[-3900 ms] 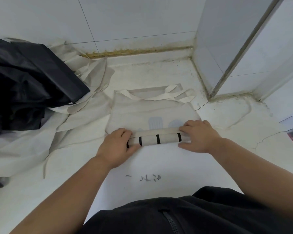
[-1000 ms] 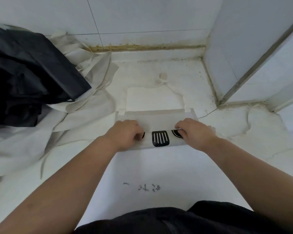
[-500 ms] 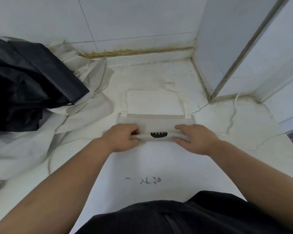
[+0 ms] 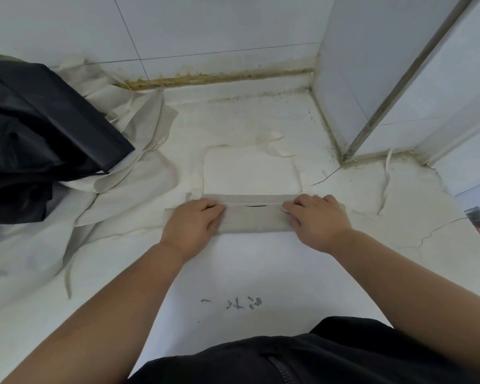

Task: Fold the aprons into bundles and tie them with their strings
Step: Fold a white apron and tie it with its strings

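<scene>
Apron (image 4: pixel 254 220) rolled up on the floor (image 4: pixel 233 270)
Left hand (image 4: pixel 193 224) and right hand (image 4: pixel 317 220) grasp its ends, fingers (image 4: pixel 215 216) curled over the roll.

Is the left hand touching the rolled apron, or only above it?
Touching. The head view shows the left hand covering the left end of the apron, its fingers down on the cloth with no gap.

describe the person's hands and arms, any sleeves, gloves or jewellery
The left hand and right hand are bare: no gloves, and no rings, watch or wristband show. The left forearm and right forearm are bare too, with no sleeve in view up to the frame edge. Below, a black garment with a zip covers the torso.
</scene>
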`<state>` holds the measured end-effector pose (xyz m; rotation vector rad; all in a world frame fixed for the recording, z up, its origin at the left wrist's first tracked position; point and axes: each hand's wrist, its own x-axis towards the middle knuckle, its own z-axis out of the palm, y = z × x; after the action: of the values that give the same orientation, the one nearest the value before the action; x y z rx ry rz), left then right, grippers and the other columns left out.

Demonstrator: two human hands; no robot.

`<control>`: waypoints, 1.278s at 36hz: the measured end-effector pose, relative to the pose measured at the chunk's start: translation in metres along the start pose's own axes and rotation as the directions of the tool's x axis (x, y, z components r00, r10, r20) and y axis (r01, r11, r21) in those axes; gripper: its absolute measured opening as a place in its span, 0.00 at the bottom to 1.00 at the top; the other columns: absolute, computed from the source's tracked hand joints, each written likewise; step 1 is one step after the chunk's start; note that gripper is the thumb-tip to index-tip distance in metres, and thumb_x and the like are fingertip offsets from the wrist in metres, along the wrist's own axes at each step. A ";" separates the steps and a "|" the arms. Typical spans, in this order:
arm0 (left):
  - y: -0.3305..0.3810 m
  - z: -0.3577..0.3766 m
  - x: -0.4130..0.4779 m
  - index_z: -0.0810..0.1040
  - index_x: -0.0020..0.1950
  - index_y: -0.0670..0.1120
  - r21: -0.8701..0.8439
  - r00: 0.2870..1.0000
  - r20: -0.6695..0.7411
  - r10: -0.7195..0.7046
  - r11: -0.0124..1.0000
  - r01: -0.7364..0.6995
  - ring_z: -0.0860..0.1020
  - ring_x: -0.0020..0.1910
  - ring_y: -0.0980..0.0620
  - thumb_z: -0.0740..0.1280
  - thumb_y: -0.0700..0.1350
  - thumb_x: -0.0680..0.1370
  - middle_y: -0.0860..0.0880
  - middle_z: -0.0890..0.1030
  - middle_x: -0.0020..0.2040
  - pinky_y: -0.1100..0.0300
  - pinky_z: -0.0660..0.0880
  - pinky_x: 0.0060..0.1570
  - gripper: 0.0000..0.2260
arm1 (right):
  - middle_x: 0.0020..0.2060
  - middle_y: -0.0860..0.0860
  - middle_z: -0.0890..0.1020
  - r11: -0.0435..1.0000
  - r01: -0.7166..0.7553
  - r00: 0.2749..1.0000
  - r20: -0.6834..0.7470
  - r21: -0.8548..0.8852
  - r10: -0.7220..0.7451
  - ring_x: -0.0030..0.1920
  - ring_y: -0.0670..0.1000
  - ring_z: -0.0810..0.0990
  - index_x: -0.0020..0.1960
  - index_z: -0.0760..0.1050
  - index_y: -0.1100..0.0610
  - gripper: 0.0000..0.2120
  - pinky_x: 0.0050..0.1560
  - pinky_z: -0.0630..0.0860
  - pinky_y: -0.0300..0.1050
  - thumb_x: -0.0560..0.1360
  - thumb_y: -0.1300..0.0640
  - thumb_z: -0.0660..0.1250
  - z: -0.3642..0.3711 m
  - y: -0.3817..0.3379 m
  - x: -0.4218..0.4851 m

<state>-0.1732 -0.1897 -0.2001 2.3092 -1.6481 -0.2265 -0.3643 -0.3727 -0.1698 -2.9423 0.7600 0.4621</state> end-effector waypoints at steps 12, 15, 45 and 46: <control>0.015 -0.019 0.004 0.61 0.75 0.57 0.210 0.931 0.313 -0.189 0.970 0.126 0.62 0.71 0.53 0.34 0.71 0.65 0.55 0.62 0.73 0.53 0.55 0.70 0.42 | 0.45 0.54 0.73 0.932 -0.175 0.983 0.101 0.316 0.150 0.51 0.57 0.72 0.49 0.71 0.58 0.21 0.54 0.67 0.48 0.81 0.43 0.49 -0.008 -0.003 -0.007; 0.014 -0.020 0.006 0.63 0.73 0.58 0.212 0.932 0.312 -0.186 0.969 0.123 0.63 0.71 0.53 0.33 0.70 0.66 0.56 0.63 0.72 0.54 0.53 0.71 0.41 | 0.40 0.53 0.70 0.922 -0.224 0.971 0.149 0.317 0.185 0.45 0.55 0.70 0.44 0.69 0.58 0.16 0.47 0.68 0.47 0.82 0.51 0.49 -0.014 -0.003 -0.001; 0.019 -0.024 0.005 0.58 0.76 0.55 0.242 0.906 0.340 -0.251 0.955 0.174 0.62 0.72 0.54 0.45 0.54 0.83 0.55 0.60 0.73 0.47 0.41 0.74 0.21 | 0.49 0.55 0.69 0.955 -0.206 0.961 0.228 0.214 0.156 0.52 0.58 0.75 0.55 0.75 0.62 0.18 0.49 0.69 0.47 0.81 0.49 0.54 -0.008 0.006 -0.004; 0.019 -0.022 0.002 0.56 0.77 0.54 0.252 0.907 0.341 -0.246 0.954 0.163 0.60 0.73 0.54 0.45 0.53 0.83 0.54 0.59 0.74 0.46 0.40 0.74 0.21 | 0.50 0.55 0.69 0.953 -0.212 0.962 0.220 0.216 0.164 0.52 0.59 0.75 0.56 0.74 0.61 0.18 0.50 0.69 0.47 0.81 0.48 0.54 -0.008 0.004 -0.004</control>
<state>-0.1831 -0.1943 -0.1730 2.7481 -1.6593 -0.5876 -0.3677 -0.3758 -0.1612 -2.5676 0.9982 0.6210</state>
